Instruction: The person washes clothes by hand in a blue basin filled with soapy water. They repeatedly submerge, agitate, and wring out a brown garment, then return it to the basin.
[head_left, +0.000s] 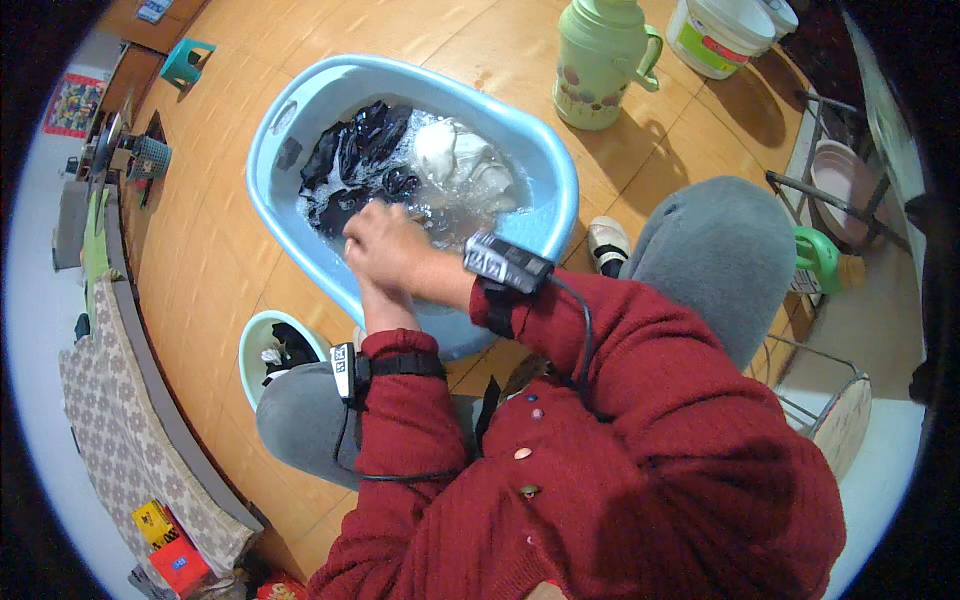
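A light blue plastic tub (559, 150) on the tiled floor holds sudsy water with dark wet cloth (360, 146) and white cloth (465, 161) in it. My right hand (394, 240) lies over the near edge of the dark cloth, blurred, with its fingers bent. My left hand (364, 266) is just beneath it, mostly hidden, and the two hands meet or overlap. Whether either hand grips the cloth cannot be made out. Straps with small wired devices sit on both forearms, over red knitted sleeves.
A pale green basin (247, 352) with dark and white cloth stands by my left knee. A green thermos flask (596, 67) and white buckets (720, 34) stand beyond the tub at right. A green stool (184, 64) is far left; a metal-framed rack (832, 199) stands at right.
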